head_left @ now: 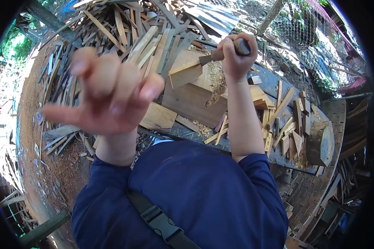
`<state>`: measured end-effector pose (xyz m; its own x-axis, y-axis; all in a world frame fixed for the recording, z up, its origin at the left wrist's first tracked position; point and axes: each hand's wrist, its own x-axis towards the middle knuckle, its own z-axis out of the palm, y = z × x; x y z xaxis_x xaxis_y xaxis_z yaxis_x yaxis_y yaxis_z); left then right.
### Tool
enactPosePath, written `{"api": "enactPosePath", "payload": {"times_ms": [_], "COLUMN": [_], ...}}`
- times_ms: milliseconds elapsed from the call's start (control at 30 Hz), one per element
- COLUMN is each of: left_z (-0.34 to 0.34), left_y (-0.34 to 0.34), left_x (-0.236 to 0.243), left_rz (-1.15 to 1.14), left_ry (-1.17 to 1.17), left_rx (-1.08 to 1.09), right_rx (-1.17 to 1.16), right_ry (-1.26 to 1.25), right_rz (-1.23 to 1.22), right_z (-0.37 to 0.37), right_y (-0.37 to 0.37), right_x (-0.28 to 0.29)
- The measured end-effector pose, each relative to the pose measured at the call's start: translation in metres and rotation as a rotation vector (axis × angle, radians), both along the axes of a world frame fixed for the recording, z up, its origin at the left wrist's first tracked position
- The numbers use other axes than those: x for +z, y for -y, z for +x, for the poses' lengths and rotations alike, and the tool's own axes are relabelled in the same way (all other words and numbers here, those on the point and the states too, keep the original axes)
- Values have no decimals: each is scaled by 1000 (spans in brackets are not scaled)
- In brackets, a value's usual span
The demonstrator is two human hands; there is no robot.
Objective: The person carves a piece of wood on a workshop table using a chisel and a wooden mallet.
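My right hand (239,68) is wrapped round the wooden handle of a chisel (217,55). The chisel's short, flared metal blade points left, and its tip overlaps the corner of an angled wooden block (186,74); I cannot tell whether they touch. My left hand (112,97) is raised close to the camera, palm up, holding nothing. Its fingers are apart and partly curled, slightly blurred. Below the block lies a wide brown board (191,103), with wood shavings (216,83) heaped beside it. A lighter flat board (158,117) shows just past my left hand.
A big heap of wooden strips (116,25) lies at the far left. Offcuts (284,128) and a log (320,143) sit on the right of the work surface. Wire mesh fencing (307,41) stands at the far right. Sawdust (33,112) covers ground at the left.
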<state>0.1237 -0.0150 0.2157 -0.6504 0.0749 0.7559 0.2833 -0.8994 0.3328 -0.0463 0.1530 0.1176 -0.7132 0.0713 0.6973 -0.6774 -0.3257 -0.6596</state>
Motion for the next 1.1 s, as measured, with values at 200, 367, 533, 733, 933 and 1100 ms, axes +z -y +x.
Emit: {"api": "enactPosePath", "payload": {"times_ms": [200,367,533,733,933,1100], "left_z": [26,35,43,46,46,42], "left_y": [9,14,16,15,12,8], "left_x": [-6,0,-3,0,6,10], "left_rz": [35,60,94,128,157,186], "left_ry": [53,44,39,19,-13,-41], "left_rx": [35,35,16,-15,-53,-96], "right_rx": [23,0,35,34,96,70], "right_ry": [-32,-75,-71,-72,-61,-82], "right_rz": [4,8,-4,-40,-56,-45], "right_z": [2,4,8,6,12,10], "right_y": [1,2,1,1,1,-1], "right_x": [10,6,9,9,14,11]}}
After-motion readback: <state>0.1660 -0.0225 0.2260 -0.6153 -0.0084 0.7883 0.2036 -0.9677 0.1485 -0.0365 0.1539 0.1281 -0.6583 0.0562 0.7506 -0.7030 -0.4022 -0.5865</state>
